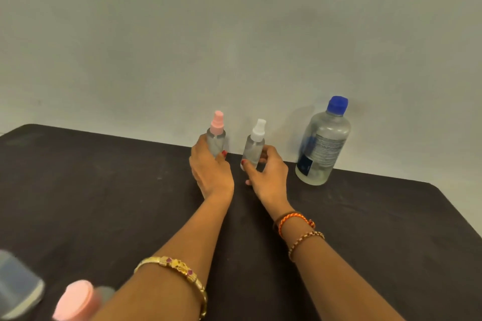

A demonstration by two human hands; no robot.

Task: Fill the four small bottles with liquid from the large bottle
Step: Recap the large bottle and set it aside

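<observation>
On the dark brown cloth-covered worktop, the left hand curls its fingers round a small clear spray bottle with a pink nozzle, and just beside it the right hand pinches a small clear spray bottle with a white nozzle; both stand upright near the far edge. The large clear plastic bottle with a blue cap and printed label stands capped to their right, apart from both hands. At the near left corner, blurred, are a pink-topped small bottle and a greyish clear container.
</observation>
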